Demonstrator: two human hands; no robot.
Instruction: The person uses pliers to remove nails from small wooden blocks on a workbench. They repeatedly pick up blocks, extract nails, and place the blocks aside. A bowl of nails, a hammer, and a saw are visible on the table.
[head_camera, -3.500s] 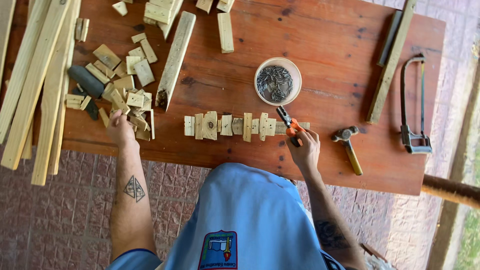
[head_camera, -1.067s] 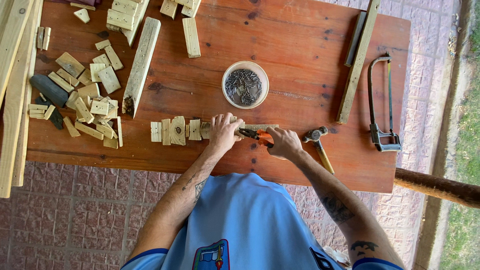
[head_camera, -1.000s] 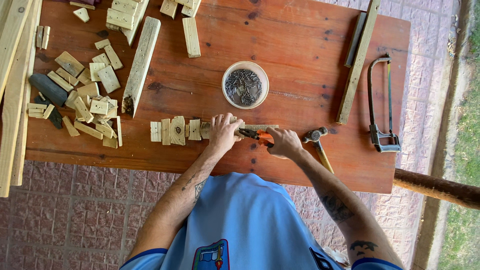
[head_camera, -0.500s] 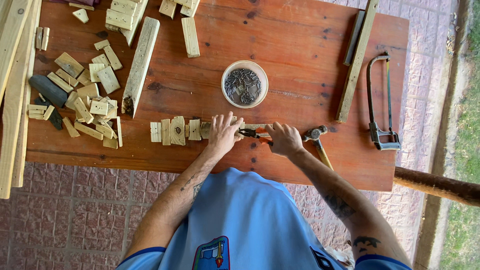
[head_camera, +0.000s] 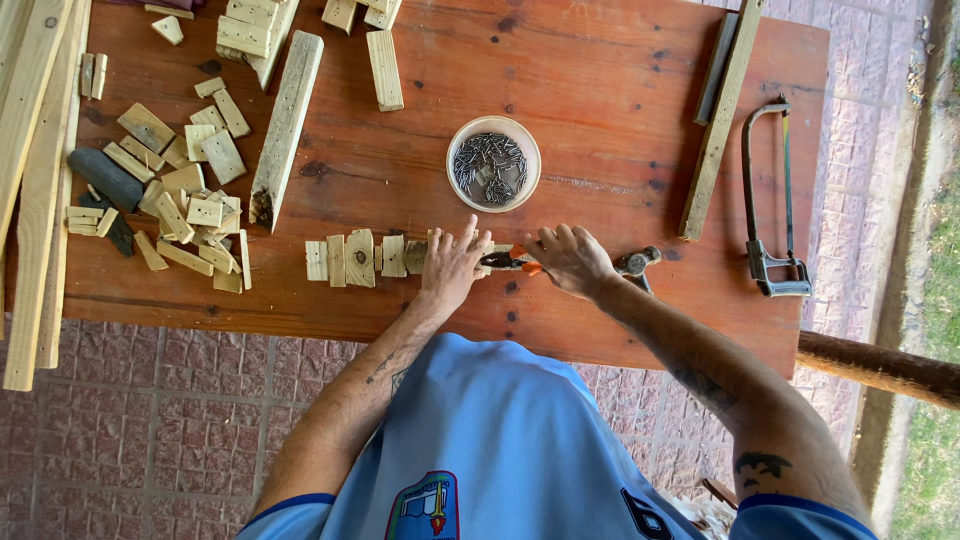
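Now right hand (head_camera: 572, 260) grips pliers (head_camera: 508, 262); left hand (head_camera: 452, 265) flat on blocks (head_camera: 360, 257).

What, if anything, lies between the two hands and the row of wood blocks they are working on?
Nothing visible does. The left hand already rests on the right end of the row of wood blocks, and the right hand holds the orange-handled pliers against that same end. The bowl of nails sits farther back.
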